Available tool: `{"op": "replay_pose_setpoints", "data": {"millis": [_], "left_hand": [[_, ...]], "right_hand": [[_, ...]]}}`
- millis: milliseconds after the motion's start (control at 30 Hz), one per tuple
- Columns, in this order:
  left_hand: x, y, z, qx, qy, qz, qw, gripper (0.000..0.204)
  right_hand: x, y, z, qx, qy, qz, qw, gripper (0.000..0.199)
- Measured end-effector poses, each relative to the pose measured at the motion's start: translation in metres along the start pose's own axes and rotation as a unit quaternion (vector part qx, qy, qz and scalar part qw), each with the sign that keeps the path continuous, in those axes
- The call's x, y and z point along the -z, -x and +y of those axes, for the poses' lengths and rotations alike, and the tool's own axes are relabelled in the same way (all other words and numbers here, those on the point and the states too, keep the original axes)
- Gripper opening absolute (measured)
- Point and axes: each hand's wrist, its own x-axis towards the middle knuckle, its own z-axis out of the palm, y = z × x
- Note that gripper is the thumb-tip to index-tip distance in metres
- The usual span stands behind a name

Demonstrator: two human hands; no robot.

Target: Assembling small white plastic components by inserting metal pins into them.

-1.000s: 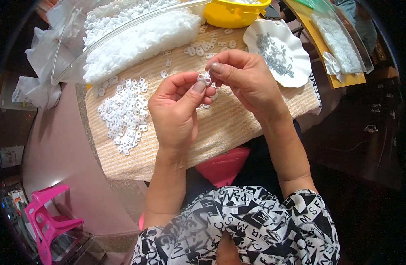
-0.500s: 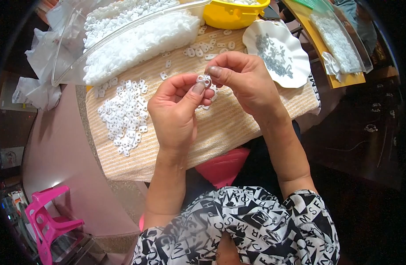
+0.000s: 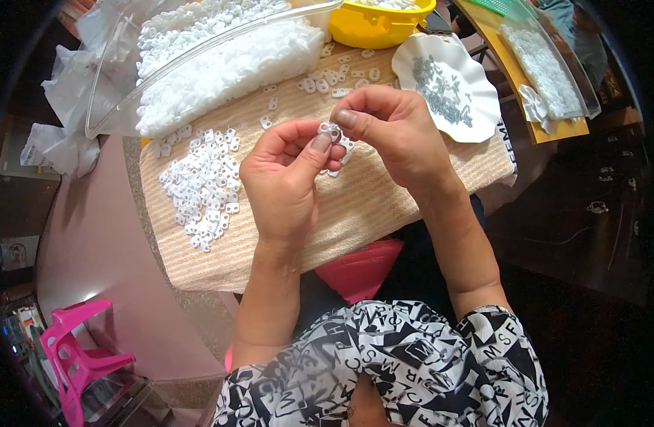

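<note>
Nearest the camera, a black-and-white letter-print garment [image 3: 384, 370] is seen at the lower edge, with 2 bare forearms rising from it. Above the beige woven mat [image 3: 370, 206], a small white plastic ring piece [image 3: 332, 131] is pinched between both hands: the left hand [image 3: 284, 178] is curled, thumb and forefinger closed narrow on the piece, and the right hand [image 3: 391, 132] is closed on the same piece from the other side, thumb on top. A loose pile of white plastic pieces [image 3: 202, 188] is spread on the mat left of the left hand. A pink stool [image 3: 78, 349] is seen low left. Farther back, a clear tray of white pieces [image 3: 213, 60], a white scalloped dish of small grey metal parts [image 3: 448, 89] and a yellow bowl [image 3: 377, 21] are placed along the mat's far edge.
</note>
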Motion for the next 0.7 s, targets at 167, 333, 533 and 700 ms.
{"op": "replay_pose_setpoints", "data": {"millis": [167,333,533,700], "left_hand": [[0.000,0.000,-0.002,-0.003,-0.002,-0.002,1.000,0.012],[0.000,0.000,-0.005,-0.032,-0.013,0.006,0.999,0.010],[0.000,0.001,-0.007,-0.048,-0.017,0.033,0.998,0.006],[-0.001,0.001,-0.007,-0.058,-0.031,0.044,0.997,0.004]], "right_hand": [[-0.001,0.000,0.003,0.021,0.048,0.011,0.999,0.011],[-0.010,0.002,0.002,0.030,0.069,0.028,0.997,0.009],[-0.024,0.007,0.001,0.018,0.007,0.058,0.998,0.007],[-0.026,0.007,0.006,0.025,0.008,0.065,0.998,0.007]]}}
